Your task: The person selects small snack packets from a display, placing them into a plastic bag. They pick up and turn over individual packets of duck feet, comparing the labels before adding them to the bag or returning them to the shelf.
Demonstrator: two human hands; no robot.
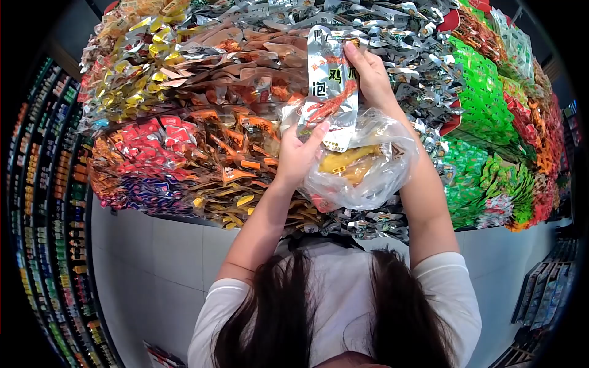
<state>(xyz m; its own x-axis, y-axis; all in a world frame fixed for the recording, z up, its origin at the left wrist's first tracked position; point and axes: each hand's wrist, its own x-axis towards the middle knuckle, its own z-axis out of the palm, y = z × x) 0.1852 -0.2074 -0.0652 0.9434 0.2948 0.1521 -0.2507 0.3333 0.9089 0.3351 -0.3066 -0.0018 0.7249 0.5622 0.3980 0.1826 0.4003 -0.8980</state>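
A silver snack packet (332,76) with Chinese characters and a picture of a chicken foot is held upright between my two hands. My right hand (370,70) grips its upper right edge, thumb on the front. My left hand (300,150) pinches the lower left part, thumb across the front near the bottom. Below the packet hangs a clear plastic bag (374,184), its top close to my left hand and right forearm. Inside the bag shows a yellow packet (350,162). The fingers behind the silver packet are hidden.
A wide display heaped with wrapped snacks lies ahead: red packets (159,142), orange packets (245,138), silver packets (423,80) and green packets (478,86). Stocked shelves (52,202) curve along the left. Another rack (543,291) stands at the lower right, over the tiled floor (165,251).
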